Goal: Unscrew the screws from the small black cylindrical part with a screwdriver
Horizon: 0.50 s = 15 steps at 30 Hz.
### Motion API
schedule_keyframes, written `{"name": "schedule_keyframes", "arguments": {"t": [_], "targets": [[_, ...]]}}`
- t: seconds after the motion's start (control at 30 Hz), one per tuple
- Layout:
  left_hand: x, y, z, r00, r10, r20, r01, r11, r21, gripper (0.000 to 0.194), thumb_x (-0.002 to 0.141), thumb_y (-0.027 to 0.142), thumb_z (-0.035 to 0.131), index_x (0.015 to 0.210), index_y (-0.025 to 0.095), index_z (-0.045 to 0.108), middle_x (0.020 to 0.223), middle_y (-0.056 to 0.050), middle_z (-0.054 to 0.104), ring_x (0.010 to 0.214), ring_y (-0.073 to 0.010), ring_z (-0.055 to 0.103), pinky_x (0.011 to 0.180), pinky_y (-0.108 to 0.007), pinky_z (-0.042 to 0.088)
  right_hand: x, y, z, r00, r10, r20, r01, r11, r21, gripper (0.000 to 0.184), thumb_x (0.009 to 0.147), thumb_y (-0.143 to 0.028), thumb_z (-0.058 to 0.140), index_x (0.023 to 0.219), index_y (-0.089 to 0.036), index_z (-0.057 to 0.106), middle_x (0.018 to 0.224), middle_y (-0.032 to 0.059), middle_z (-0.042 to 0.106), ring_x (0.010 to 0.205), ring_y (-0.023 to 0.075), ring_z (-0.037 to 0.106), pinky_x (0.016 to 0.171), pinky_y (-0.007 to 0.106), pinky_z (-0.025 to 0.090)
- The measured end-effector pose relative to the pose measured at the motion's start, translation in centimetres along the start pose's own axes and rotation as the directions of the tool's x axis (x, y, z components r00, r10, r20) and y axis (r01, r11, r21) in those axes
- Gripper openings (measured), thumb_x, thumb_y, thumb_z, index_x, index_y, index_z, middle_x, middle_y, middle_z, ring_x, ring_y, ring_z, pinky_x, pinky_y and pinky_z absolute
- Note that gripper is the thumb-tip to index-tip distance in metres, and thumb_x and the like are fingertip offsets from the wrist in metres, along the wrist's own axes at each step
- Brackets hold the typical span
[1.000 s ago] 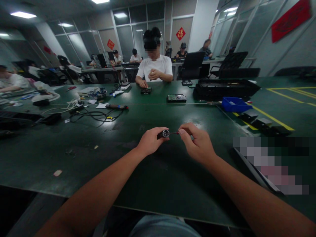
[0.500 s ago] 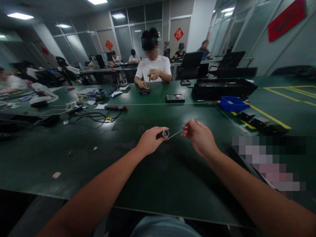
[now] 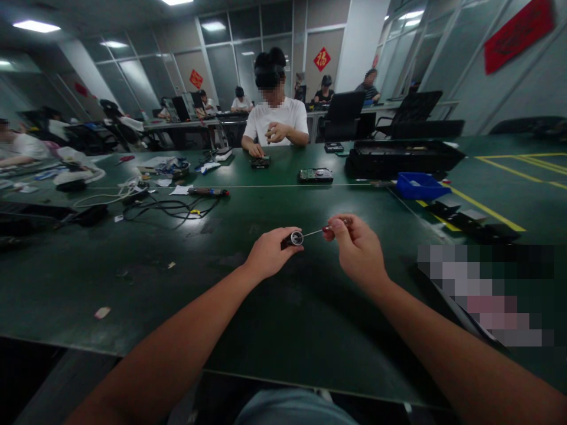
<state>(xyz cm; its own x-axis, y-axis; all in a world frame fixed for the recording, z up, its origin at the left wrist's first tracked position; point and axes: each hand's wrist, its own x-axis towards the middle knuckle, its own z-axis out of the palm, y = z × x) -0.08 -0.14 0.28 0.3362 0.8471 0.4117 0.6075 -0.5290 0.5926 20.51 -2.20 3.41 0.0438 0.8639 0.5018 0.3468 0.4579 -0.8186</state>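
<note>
While gripping a dark cylinder (image 3: 294, 239) with the left hand (image 3: 268, 254), over the green tabletop (image 3: 261, 324), shows its round, silvery-rimmed end almost face-on. Pinches a thin screwdriver-like tool (image 3: 326, 228) between thumb and fingers of the right hand (image 3: 361, 248), just above three o'clock from the cylinder. Points its slim metal shaft (image 3: 313, 232) back toward nine o'clock, up to the rimmed end (cannot tell whether inside it or only in front).

Taking the cylinder as the dial's centre, has a green-and-silver device (image 3: 316, 175) lying flat at one o'clock and a pen-shaped tool (image 3: 209, 192) at ten o'clock, near loose black cable (image 3: 177, 215). Shows a blue bin (image 3: 422, 187) at two o'clock, with a long black tray (image 3: 403, 160) just beyond it. Faces, at twelve o'clock across the tabletop, a person in a white shirt (image 3: 279, 118) with one hand on a small dark device (image 3: 260, 163). Includes a pale scrap (image 3: 102, 312) at eight o'clock, well apart from both hands.
</note>
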Motion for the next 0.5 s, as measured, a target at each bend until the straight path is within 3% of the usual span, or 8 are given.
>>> {"name": "schedule_keyframes", "arguments": {"t": [0.13, 0.3, 0.4, 0.5], "targets": [[-0.05, -0.08, -0.01, 1.0, -0.003, 0.01, 0.003, 1.0, 0.0, 0.04, 0.086, 0.033, 0.073, 0.125, 0.025, 0.066, 0.118, -0.004, 0.072, 0.104, -0.0221, 0.067, 0.093, -0.037, 0.052, -0.07, -0.73, -0.4, 0.999, -0.036, 0.012, 0.038, 0.983, -0.182, 0.03, 0.091, -0.05, 0.062, 0.086, -0.021, 0.066, 0.07, 0.0021, 0.071, 0.063, 0.0178, 0.066, 0.06, 0.03, 0.046], [-0.09, -0.05, 0.03, 1.0, -0.014, 0.021, 0.014, 1.0, -0.004, 0.041, 0.086, 0.035, 0.072, 0.125, 0.026, 0.066, 0.116, -0.004, 0.072, 0.101, -0.0214, 0.067, 0.09, -0.035, 0.053, -0.13, -0.81, -0.63, 0.99, -0.136, -0.028, 0.115, 0.919, -0.377, 0.041, 0.084, -0.055, 0.069, 0.063, -0.022, 0.058, 0.052, -0.0022, 0.059, 0.046, 0.0133, 0.052, 0.052, 0.029, 0.038], [-0.05, -0.19, 0.15, 1.0, -0.016, 0.011, 0.017, 1.0, -0.014, 0.04, 0.086, 0.034, 0.073, 0.124, 0.025, 0.067, 0.117, -0.004, 0.072, 0.104, -0.0213, 0.066, 0.093, -0.035, 0.052, -0.24, -0.85, -0.58, 0.988, -0.15, 0.03, 0.151, 0.924, -0.352, 0.03, 0.089, -0.05, 0.065, 0.076, -0.022, 0.063, 0.064, 0.0008, 0.067, 0.054, 0.0159, 0.06, 0.055, 0.03, 0.041], [0.01, -0.37, 0.24, 1.0, -0.024, -0.001, 0.024, 1.0, -0.015, 0.04, 0.085, 0.031, 0.073, 0.124, 0.025, 0.067, 0.116, -0.004, 0.072, 0.103, -0.0209, 0.067, 0.094, -0.036, 0.052, -0.31, -1.07, -0.63, 0.97, -0.186, 0.153, 0.222, 0.938, -0.266, 0.017, 0.095, -0.036, 0.056, 0.1, -0.021, 0.063, 0.087, 0.0056, 0.073, 0.075, 0.0199, 0.069, 0.066, 0.031, 0.048]]}}
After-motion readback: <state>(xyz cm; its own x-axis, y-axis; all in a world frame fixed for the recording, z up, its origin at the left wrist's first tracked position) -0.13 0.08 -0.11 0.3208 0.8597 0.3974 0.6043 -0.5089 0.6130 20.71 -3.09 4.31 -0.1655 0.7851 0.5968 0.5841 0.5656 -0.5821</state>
